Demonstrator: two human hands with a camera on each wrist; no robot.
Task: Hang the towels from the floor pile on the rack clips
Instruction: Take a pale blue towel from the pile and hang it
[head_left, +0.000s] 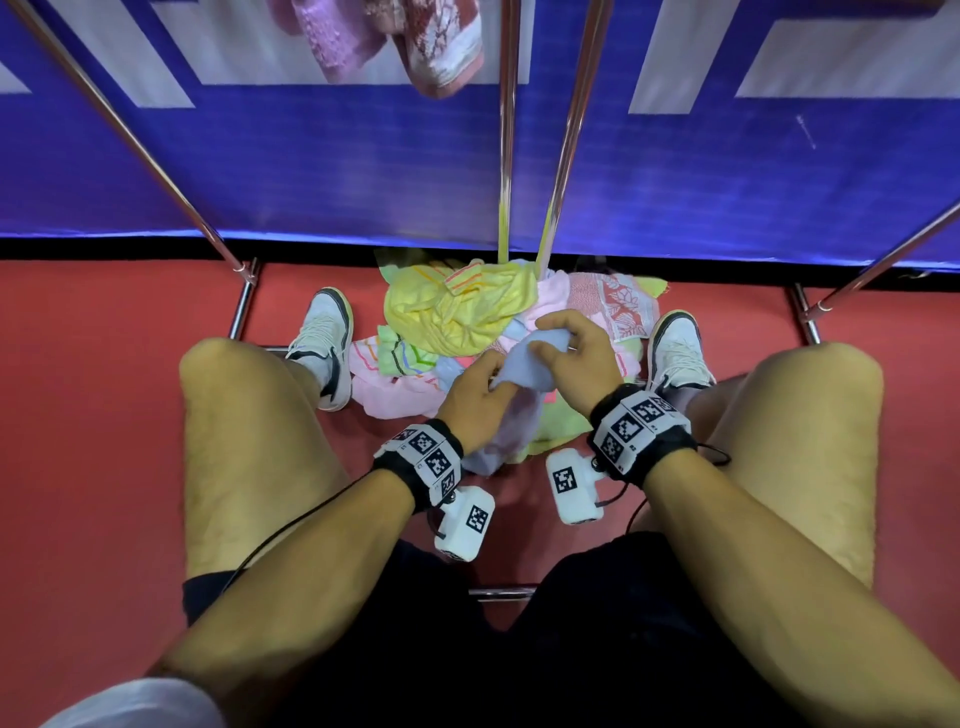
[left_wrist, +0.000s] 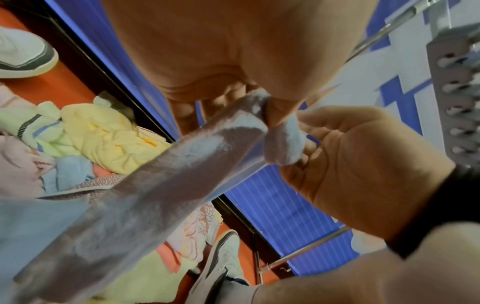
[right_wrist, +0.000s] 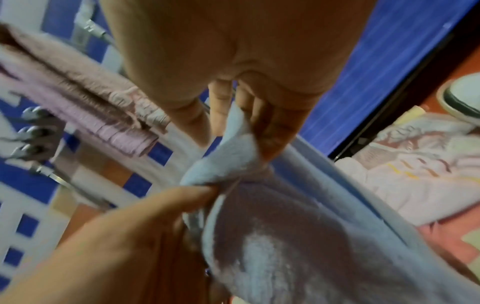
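A heap of towels (head_left: 467, 332) in yellow, pink, green and blue lies on the red floor (head_left: 104, 415) between the person's two sneakers (head_left: 324, 338), at twelve o'clock from the hands. The metal rack poles (head_left: 506, 130) rise just behind the heap, in front of a blue and white wall banner (head_left: 311, 171). Two towels, pink and patterned red (head_left: 410, 41), already hang at the top, near twelve o'clock.

The lavender-blue towel (head_left: 524, 364) is plain, soft terry, bunched and creased. It is held just above the heap, over its near edge. The left hand (head_left: 475, 395) pinches one fold between thumb and fingertips; the right hand (head_left: 576, 351) pinches the upper fold, its other fingers loosely curled. The towel's long axis runs from one o'clock at the right hand down to seven o'clock, where the loose end droops beside the left wrist.
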